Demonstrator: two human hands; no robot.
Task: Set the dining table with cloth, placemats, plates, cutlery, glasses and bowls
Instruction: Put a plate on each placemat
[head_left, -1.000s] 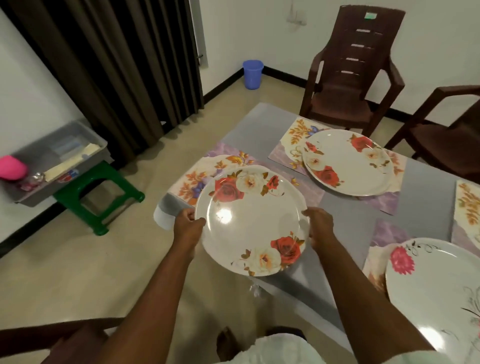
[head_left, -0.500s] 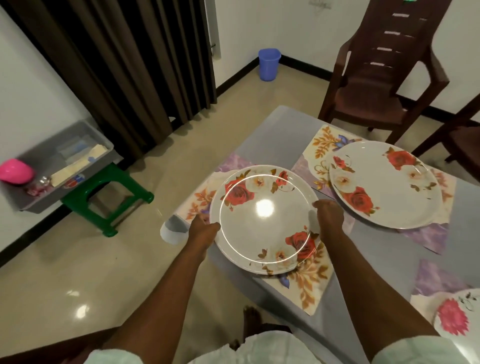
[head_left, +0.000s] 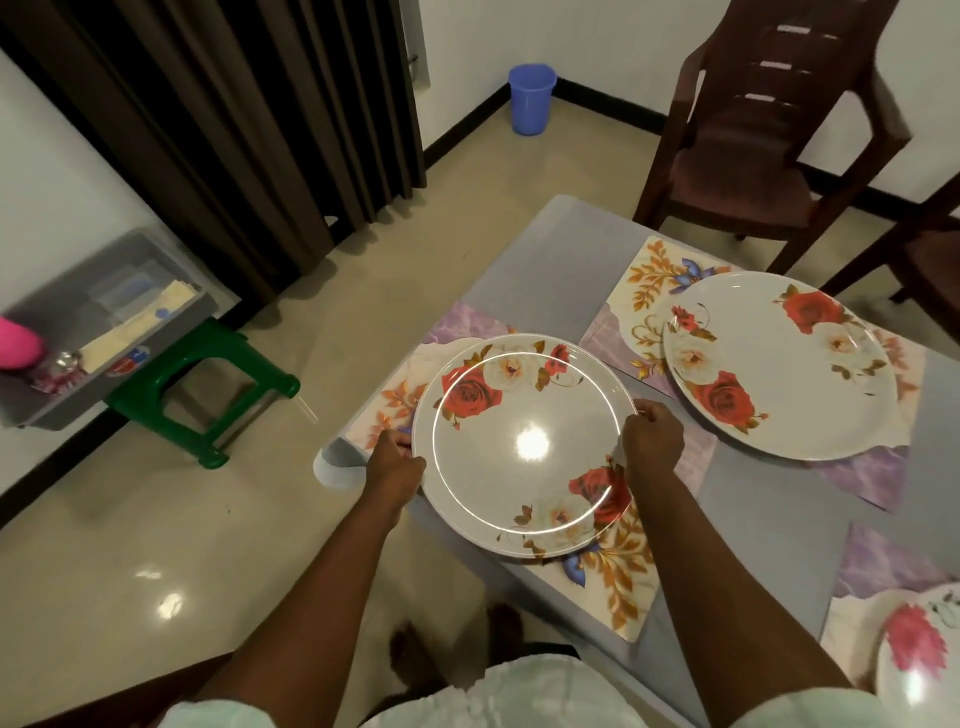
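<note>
Your left hand (head_left: 393, 464) and right hand (head_left: 652, 441) pinch opposite rims of the round rose plate (head_left: 524, 446), which faces up over the placemat (head_left: 621, 582).

The scene is seen from a single wide-angle camera worn on the head, directed forward and steeply down. The bench (head_left: 545, 260) is viewed from above at its near corner, close enough that both forearms rise from the lower edge and the rose plate (head_left: 524, 447) lies near the middle. The floor (head_left: 156, 519) fills the left, where a green stool (head_left: 208, 384) is seen. A dark curtain (head_left: 234, 130) and a brown chair (head_left: 753, 156) are caught along the top. Straight lines are bent toward the edges.
</note>
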